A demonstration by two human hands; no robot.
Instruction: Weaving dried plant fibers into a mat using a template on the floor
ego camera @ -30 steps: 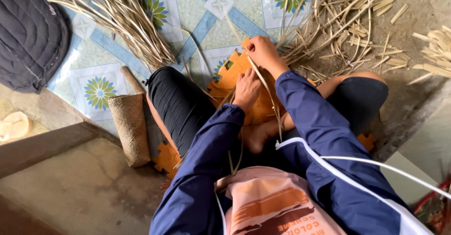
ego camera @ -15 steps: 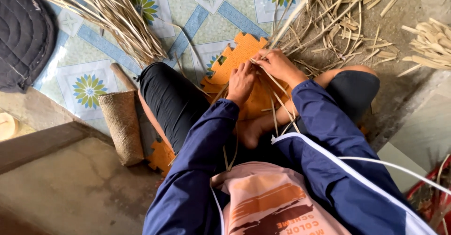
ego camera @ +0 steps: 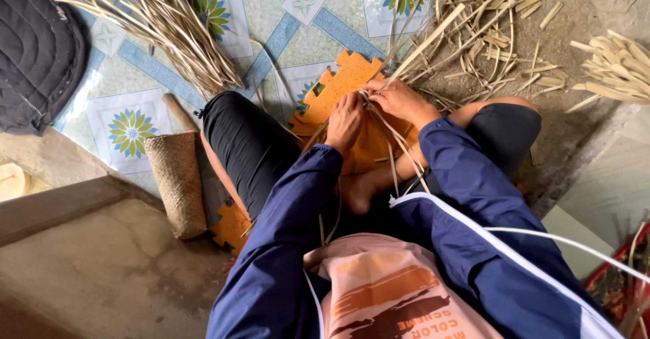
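I sit cross-legged on an orange foam mat [ego camera: 342, 81] on a patterned floor. My left hand [ego camera: 345, 120] and my right hand [ego camera: 399, 100] meet over my lap, both gripping thin pale bamboo strips [ego camera: 396, 146] that trail down across my foot. One long strip [ego camera: 433, 37] runs from my right hand up and to the right. Both arms wear dark blue sleeves. What lies under my fingers is hidden.
A loose bundle of pale strips [ego camera: 172, 27] lies at upper left, another scattered pile [ego camera: 487, 20] at upper right, and cut splints [ego camera: 616, 68] at far right. A small woven tube [ego camera: 177, 183] rests by my left knee. A dark quilted cushion [ego camera: 34, 48] sits at far left.
My right hand has come down from the mat's far edge and joined the left over my lap. The view has shifted slightly downward.
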